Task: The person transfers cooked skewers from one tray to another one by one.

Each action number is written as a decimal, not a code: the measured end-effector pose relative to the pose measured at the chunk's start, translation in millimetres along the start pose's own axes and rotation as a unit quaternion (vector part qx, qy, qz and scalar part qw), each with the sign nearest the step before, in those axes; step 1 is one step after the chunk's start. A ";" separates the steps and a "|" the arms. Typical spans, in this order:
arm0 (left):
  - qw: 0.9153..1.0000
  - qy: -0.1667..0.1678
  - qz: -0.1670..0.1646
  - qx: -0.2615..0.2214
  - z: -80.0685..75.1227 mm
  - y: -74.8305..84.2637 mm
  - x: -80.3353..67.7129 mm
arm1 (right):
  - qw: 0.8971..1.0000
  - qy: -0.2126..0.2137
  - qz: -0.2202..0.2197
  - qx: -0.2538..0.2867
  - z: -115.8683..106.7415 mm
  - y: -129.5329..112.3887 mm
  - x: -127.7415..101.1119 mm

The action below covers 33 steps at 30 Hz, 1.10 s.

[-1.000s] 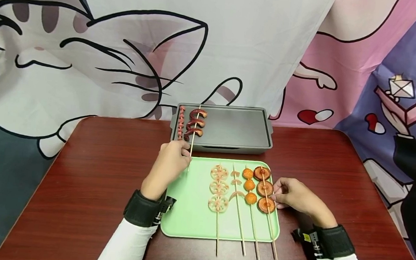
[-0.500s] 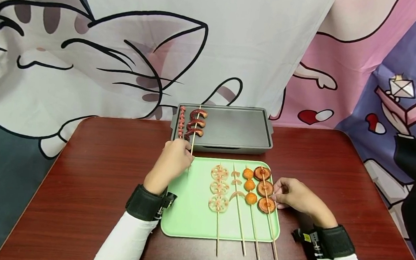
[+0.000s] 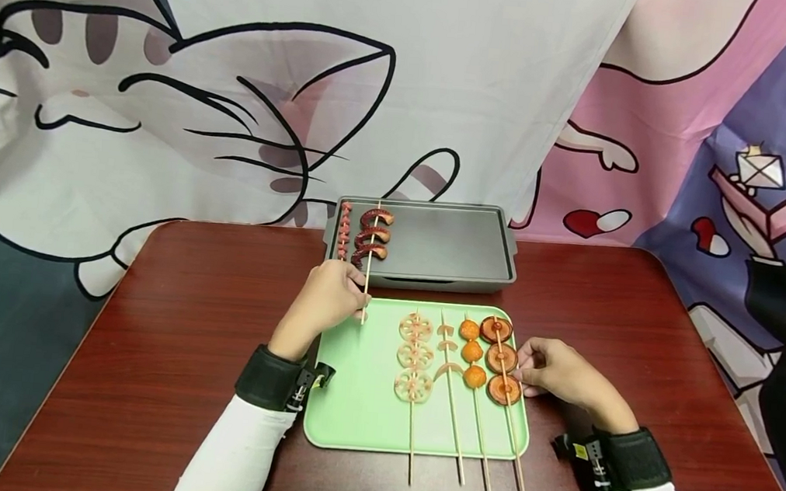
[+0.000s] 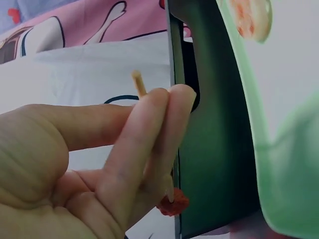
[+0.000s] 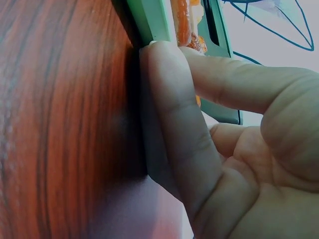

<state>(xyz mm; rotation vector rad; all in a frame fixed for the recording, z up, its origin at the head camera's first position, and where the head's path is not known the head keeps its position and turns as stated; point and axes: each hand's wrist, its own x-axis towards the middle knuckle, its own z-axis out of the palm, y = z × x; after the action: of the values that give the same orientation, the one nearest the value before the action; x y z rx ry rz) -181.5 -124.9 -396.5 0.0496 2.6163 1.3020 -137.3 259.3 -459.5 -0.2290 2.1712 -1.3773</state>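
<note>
My left hand (image 3: 334,299) pinches the bare stick of a skewer of curled dark-red pieces (image 3: 374,236), which lie over the left part of a grey tray (image 3: 449,246). In the left wrist view, the stick's end (image 4: 138,83) pokes out above the pinching fingers. My right hand (image 3: 557,371) holds the right rim of a green tray (image 3: 351,402) between thumb and finger. The right wrist view shows the thumb against the tray's edge (image 5: 152,22). A skewer of small red pieces (image 3: 344,229) lies at the grey tray's left side; its lower end is hidden by my left hand.
On the green tray lie skewers of lotus root slices (image 3: 415,354), thin pinkish pieces (image 3: 448,367), orange balls (image 3: 472,352) and brown mushroom-like discs (image 3: 501,358). Their sticks overhang its front edge. The dark red table (image 3: 181,336) surrounds it; a printed cloth (image 3: 477,89) hangs behind.
My left hand has shifted slightly right and up with the curled-piece skewer's stick still pinched. The right hand keeps its hold on the green tray's rim.
</note>
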 end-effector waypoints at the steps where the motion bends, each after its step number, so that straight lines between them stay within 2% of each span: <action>1: 1.000 -0.004 -0.005 -0.012 -0.5 -0.8 0.2 | 1.000 -0.001 0.000 0.002 0.1 0.2 0.0; 6: 0.994 -0.029 -0.024 -0.099 -2.5 -3.8 0.8 | 1.000 -0.002 -0.002 0.002 0.3 0.3 -0.6; 11: 0.977 -0.053 -0.024 -0.207 -1.3 -6.3 0.4 | 1.000 -0.002 -0.003 0.003 0.5 0.6 -0.7; 13: 0.969 -0.059 -0.022 -0.237 -0.9 -6.0 -0.9 | 1.000 -0.002 -0.005 0.005 0.6 0.2 -0.9; 16: 0.962 -0.065 -0.019 -0.264 -1.0 -4.4 -3.1 | 1.000 -0.001 -0.007 0.004 0.7 -0.4 -1.3; 22: 0.957 -0.070 -0.023 -0.282 0.7 -4.6 -5.0 | 1.000 -0.003 -0.007 0.003 0.9 -1.3 -1.6; 26: 0.948 -0.078 -0.026 -0.307 2.0 -6.3 -7.2 | 1.000 -0.004 -0.007 0.002 1.2 -2.3 -1.7; 33: 0.933 -0.082 -0.006 -0.351 2.9 -7.9 -14.2 | 1.000 -0.004 -0.008 -0.001 0.4 -2.9 -1.1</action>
<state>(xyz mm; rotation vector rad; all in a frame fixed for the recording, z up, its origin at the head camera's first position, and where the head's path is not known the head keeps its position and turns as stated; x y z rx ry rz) -166.5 -129.2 -401.9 0.0231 1.8778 2.0411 -136.6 258.1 -456.6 -0.2527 2.1690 -1.3803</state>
